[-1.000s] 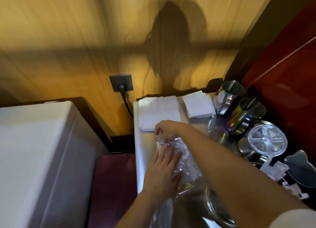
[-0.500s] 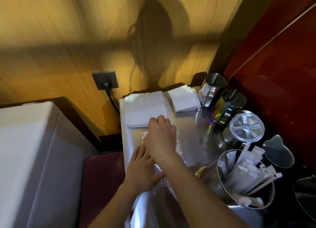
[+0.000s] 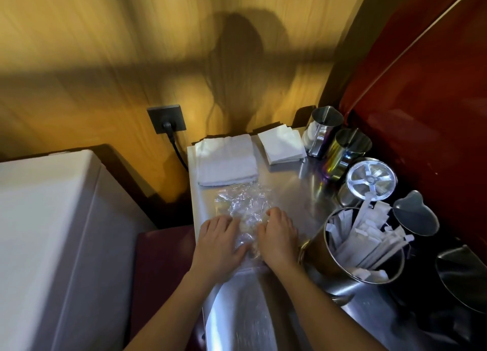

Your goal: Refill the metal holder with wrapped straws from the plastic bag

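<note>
Head view: a crumpled clear plastic bag (image 3: 243, 206) lies flat on the stainless steel counter (image 3: 287, 190), its long axis running away from the person toward the wood-panelled wall (image 3: 105, 47), the far end stopping just short of a folded white towel (image 3: 226, 159). The bag is transparent and heavily wrinkled, catching glints of light; something pale shows faintly through it near the hands, too blurred to identify.

The left hand (image 3: 218, 242) presses palm-down on the near left part of the bag, fingers loosely spread and lying flat. The right hand (image 3: 278, 238) rests on the near right part, fingers curled downward with the tips on the plastic; whether they pinch the film cannot be told.

Just beside the right wrist stands the metal holder (image 3: 337, 269), a shiny round bucket-like container, upright. Wrapped straws (image 3: 369, 240) in white paper fill it, leaning and fanning toward the right and rear, their ends rising above the rim.

Behind the holder are a lidded steel canister (image 3: 370, 180) and two steel pitchers (image 3: 322, 132), with a stack of white napkins (image 3: 282, 146) next to the towel. A wall socket (image 3: 166, 119) with a black plug sits left of the counter.
</note>
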Demonstrator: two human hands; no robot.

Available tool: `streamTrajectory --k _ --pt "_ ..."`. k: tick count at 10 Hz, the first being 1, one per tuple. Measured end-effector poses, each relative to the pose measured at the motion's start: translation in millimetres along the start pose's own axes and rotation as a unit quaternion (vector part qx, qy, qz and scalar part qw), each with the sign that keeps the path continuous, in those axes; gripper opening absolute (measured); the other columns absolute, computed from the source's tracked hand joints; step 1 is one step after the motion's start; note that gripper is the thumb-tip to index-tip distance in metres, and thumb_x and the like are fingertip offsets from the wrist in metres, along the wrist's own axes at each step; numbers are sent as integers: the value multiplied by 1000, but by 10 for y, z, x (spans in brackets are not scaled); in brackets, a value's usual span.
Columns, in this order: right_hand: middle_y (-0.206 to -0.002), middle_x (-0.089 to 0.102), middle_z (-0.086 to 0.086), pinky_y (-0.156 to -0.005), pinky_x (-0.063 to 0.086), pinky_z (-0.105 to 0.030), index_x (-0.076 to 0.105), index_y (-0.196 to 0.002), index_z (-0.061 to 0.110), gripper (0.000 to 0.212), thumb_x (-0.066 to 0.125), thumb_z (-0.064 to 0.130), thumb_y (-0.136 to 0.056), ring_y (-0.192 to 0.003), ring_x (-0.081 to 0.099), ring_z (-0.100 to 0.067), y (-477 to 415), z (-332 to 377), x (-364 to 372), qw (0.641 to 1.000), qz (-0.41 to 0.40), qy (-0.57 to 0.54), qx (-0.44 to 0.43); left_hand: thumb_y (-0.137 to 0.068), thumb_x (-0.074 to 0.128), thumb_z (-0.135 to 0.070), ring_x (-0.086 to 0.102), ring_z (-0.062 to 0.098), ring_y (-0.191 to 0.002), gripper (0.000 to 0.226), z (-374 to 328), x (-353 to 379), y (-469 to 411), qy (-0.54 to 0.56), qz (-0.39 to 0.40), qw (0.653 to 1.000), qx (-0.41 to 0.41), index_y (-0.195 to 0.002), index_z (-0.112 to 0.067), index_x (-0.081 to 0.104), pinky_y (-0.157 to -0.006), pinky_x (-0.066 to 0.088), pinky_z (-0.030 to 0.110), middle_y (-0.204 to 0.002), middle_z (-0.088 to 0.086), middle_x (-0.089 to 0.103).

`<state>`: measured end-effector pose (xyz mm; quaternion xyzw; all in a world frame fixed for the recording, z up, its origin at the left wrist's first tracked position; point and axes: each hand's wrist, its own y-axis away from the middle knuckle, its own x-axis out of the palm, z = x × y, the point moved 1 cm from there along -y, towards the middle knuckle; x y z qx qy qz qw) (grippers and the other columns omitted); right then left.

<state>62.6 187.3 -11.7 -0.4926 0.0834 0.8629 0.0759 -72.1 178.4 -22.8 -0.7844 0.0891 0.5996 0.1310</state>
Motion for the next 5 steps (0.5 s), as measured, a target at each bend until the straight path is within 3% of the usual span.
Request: streamTrajectory --k 1,3,5 --pt "-114 60 -10 -90 36 -38 48 -109 11 24 50 21 -87 -109 53 -30 -7 10 -20 1000 -7 -15 4 -80 49 -50 54 26 -110 47 -27 -30 76 -7 9 1000 -7 -110 -16 60 -93 32 35 -112 4 61" --pt "-115 60 -14 -90 39 -39 48 -116 7 33 50 25 -90 -108 54 -32 94 -38 -99 998 -15 -51 -15 -78 60 -46 56 31 -116 52 -20 -85 189 19 -17 999 -26 -116 -11 62 -97 40 44 -123 13 62" --pt "-128 54 -14 -99 36 -38 47 -125 6 38 51 17 -89 -118 49 -29 347 73 -313 984 -41 -102 -137 -78 43 -46 62 31 -105 55 -126 -274 193 74 -81 993 -39 -109 -7 66 -90 46 43 -111 12 68"
